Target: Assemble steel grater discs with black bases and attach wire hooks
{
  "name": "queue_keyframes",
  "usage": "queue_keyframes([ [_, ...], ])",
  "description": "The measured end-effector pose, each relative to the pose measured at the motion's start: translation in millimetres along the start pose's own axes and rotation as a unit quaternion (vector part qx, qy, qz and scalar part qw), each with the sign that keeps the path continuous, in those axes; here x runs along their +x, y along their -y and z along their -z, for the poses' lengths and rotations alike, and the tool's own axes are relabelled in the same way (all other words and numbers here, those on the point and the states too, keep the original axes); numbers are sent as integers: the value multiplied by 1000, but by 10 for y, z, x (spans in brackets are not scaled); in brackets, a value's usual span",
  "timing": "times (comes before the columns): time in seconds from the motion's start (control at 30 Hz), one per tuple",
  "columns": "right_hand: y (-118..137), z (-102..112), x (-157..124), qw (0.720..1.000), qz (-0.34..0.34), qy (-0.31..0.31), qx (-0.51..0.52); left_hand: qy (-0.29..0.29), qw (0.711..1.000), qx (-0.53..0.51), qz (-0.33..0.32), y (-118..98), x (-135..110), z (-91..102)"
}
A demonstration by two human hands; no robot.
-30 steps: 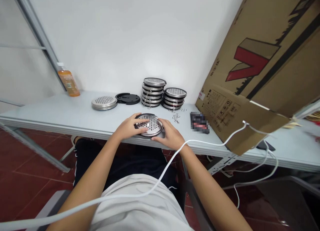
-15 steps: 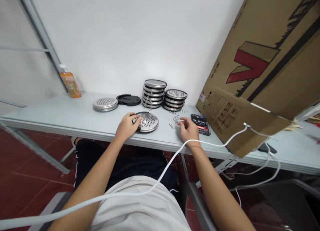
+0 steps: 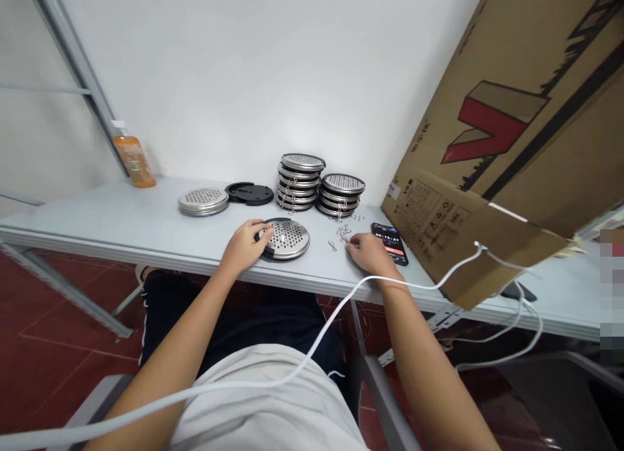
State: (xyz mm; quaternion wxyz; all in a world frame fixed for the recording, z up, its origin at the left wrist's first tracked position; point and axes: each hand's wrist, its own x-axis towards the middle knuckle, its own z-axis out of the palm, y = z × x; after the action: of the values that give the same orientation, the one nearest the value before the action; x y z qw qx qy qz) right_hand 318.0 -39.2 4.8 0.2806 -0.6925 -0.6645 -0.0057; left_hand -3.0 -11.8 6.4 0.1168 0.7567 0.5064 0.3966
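Fingers curled, their grip unclear, my right hand (image 3: 369, 251) is now reaching wire clips (image 3: 344, 230) right of the perforated disc (image 3: 291, 239), leaving my left hand (image 3: 242, 245) alone clasping it.

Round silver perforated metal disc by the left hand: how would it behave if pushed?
The round silver perforated metal disc looks stiff, given its evenly circular rim. Lying flat and low, it would probably slide rather than tip or roll. Its shiny face may be slippery under the left hand.
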Motion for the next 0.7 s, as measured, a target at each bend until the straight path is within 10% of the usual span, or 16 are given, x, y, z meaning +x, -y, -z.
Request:
queue_keyframes([
  [0.3, 122, -161, 72, 998, -32, 2, -46, -3, 1000, -20, -16, 4, -7, -8],
  [0.7, 121, -120, -194, 901, -2, -130, 414, 174, 971, 75, -145, -48, -67, 76],
])
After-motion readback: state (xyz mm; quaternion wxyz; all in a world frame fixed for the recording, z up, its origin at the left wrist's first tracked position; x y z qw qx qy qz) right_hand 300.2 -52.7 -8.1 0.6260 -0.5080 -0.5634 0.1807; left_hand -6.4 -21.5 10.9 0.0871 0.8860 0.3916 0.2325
